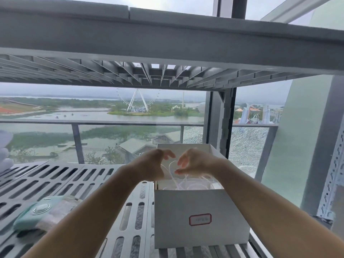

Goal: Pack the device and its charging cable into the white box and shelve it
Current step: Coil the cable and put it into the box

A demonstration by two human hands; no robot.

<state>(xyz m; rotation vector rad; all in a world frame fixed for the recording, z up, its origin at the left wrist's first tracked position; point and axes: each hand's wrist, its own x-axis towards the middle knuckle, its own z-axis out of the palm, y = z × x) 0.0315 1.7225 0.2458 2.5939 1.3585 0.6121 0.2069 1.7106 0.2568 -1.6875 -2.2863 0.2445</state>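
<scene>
white box (201,216) stands open on a slotted grey shelf (74,175) by the window (130,116) (water outside), cable (193,185) coiled inside. left hand (154,164) and right hand (195,161) hover above it, grips half-curled; holding cable, cannot tell. mint device (35,213) lies well left.

A grey slotted shelf (55,180) stands against a tall window (260,94); beyond the balcony railing (111,122), a Ferris wheel (137,101) rises above a lake (96,116) under overcast daylight.
</scene>
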